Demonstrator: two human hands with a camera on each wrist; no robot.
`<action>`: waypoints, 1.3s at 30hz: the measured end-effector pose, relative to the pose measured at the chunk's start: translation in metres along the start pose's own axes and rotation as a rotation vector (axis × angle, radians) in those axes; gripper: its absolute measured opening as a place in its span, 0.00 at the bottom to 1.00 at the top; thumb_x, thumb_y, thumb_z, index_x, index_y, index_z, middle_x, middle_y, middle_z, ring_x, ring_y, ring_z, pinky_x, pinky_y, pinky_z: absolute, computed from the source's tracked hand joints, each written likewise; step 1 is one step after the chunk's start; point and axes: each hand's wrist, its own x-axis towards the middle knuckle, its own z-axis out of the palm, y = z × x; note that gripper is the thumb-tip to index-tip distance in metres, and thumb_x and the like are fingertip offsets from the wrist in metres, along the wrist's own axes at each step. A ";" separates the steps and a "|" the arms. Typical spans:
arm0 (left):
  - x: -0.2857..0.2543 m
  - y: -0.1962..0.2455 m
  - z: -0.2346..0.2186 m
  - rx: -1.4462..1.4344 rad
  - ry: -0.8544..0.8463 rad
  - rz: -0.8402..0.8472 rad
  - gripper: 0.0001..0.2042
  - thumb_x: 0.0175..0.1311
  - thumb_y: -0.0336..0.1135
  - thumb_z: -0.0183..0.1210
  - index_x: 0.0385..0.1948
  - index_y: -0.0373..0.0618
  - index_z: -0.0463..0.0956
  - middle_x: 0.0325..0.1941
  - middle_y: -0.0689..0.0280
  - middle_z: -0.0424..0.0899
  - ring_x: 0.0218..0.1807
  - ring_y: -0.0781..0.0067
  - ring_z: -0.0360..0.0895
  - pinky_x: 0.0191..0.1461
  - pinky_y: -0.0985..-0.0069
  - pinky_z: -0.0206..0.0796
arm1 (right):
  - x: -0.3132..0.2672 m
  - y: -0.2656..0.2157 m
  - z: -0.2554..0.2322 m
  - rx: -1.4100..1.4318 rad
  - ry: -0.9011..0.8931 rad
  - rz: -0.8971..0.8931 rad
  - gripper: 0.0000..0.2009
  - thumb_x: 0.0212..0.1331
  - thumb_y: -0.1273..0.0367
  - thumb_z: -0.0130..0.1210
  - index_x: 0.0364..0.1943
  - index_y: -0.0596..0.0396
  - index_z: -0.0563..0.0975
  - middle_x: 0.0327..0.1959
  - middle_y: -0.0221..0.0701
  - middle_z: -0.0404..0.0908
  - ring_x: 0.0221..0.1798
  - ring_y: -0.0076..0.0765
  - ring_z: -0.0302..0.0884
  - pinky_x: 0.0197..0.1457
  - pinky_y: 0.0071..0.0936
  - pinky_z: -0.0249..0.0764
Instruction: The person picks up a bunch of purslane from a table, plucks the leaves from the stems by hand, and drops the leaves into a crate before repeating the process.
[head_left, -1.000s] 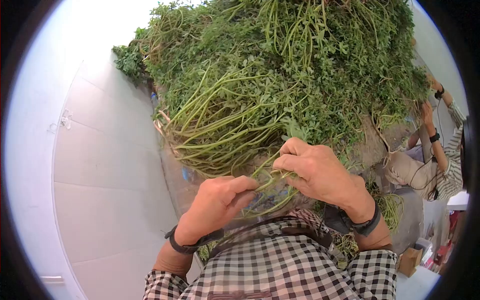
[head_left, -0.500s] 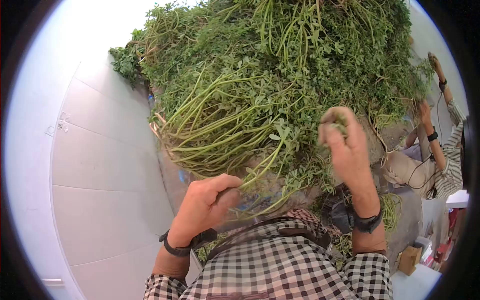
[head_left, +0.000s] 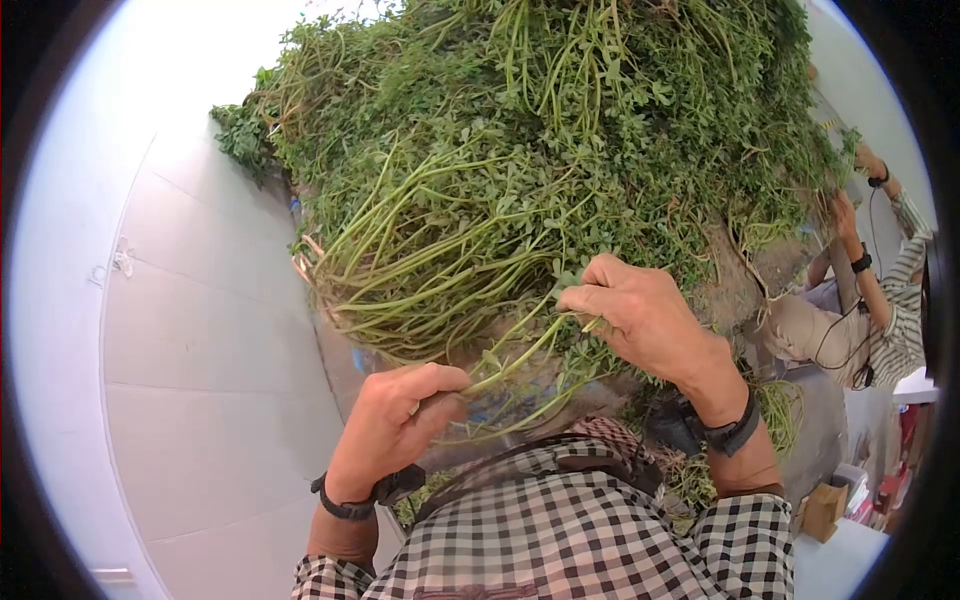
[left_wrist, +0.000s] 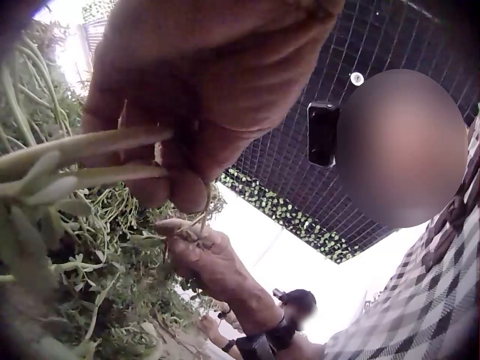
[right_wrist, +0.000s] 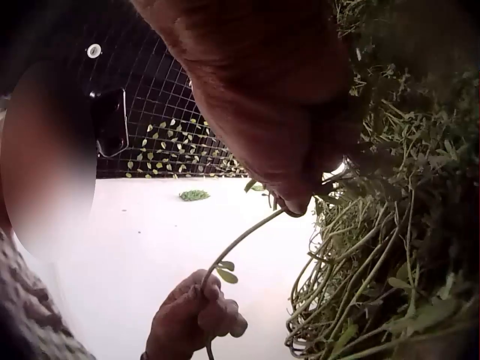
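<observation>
My left hand [head_left: 400, 415] pinches the lower part of a few slender green stems [head_left: 520, 358] between thumb and fingers. At their leafy far end, my right hand [head_left: 650, 325] grips a stem with its fingertips. In the right wrist view, one curved stem [right_wrist: 244, 236] with small oval leaves [right_wrist: 226, 274] spans from hand to hand. Close up in the left wrist view, cut stem ends [left_wrist: 112, 142] reach into the left fingers. Just beyond both hands lies a bundle of long stems [head_left: 420, 270], its pale root ends toward the left.
A large heap of leafy greens [head_left: 640, 160] covers the work surface [head_left: 345, 360] ahead. At right another person in a striped sleeve [head_left: 905, 325] works at the heap. A white wall [head_left: 220, 350] stands at left; a cardboard box [head_left: 822, 512] is at lower right.
My right hand swung away to the right with a leafy bit in its fingers, then came back to the stems. The left hand kept its hold and shifted slightly left and down.
</observation>
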 end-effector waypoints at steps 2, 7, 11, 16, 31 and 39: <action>0.000 -0.002 0.000 0.016 0.021 -0.008 0.07 0.48 0.25 0.57 0.31 0.39 0.74 0.23 0.60 0.76 0.25 0.63 0.74 0.29 0.75 0.65 | 0.000 0.000 0.001 -0.010 -0.008 0.010 0.20 0.36 0.80 0.60 0.39 0.50 0.75 0.29 0.33 0.70 0.28 0.41 0.71 0.28 0.32 0.67; 0.001 -0.004 0.003 0.029 0.020 0.001 0.07 0.49 0.25 0.56 0.32 0.40 0.74 0.23 0.59 0.76 0.25 0.63 0.74 0.30 0.75 0.65 | -0.006 0.000 0.006 -0.093 -0.066 0.063 0.19 0.36 0.78 0.61 0.38 0.52 0.75 0.31 0.33 0.70 0.29 0.42 0.71 0.30 0.35 0.67; 0.001 -0.006 0.005 0.042 0.020 0.016 0.07 0.49 0.25 0.56 0.32 0.39 0.74 0.24 0.59 0.76 0.25 0.63 0.75 0.30 0.75 0.65 | -0.007 0.000 0.006 0.011 0.076 0.100 0.14 0.42 0.77 0.57 0.37 0.52 0.74 0.27 0.33 0.69 0.28 0.39 0.70 0.28 0.30 0.66; 0.005 0.000 0.010 0.025 0.004 0.040 0.08 0.49 0.24 0.56 0.32 0.39 0.74 0.24 0.59 0.76 0.26 0.65 0.75 0.30 0.76 0.66 | -0.007 0.004 0.007 0.400 0.326 0.262 0.08 0.51 0.74 0.51 0.36 0.52 0.75 0.26 0.27 0.72 0.23 0.28 0.69 0.26 0.25 0.65; 0.003 -0.015 0.010 -0.210 0.075 -0.135 0.25 0.50 0.22 0.52 0.54 0.42 0.63 0.37 0.62 0.78 0.38 0.69 0.78 0.42 0.75 0.68 | -0.064 0.035 -0.006 1.381 0.377 0.716 0.09 0.59 0.63 0.50 0.32 0.53 0.69 0.24 0.27 0.70 0.24 0.24 0.65 0.24 0.22 0.62; 0.009 -0.021 0.016 -0.011 0.106 0.021 0.23 0.46 0.20 0.53 0.50 0.42 0.68 0.39 0.63 0.78 0.39 0.72 0.75 0.45 0.76 0.67 | -0.066 -0.002 0.013 0.621 -0.045 0.747 0.08 0.50 0.68 0.53 0.32 0.58 0.75 0.25 0.29 0.75 0.29 0.25 0.72 0.36 0.24 0.69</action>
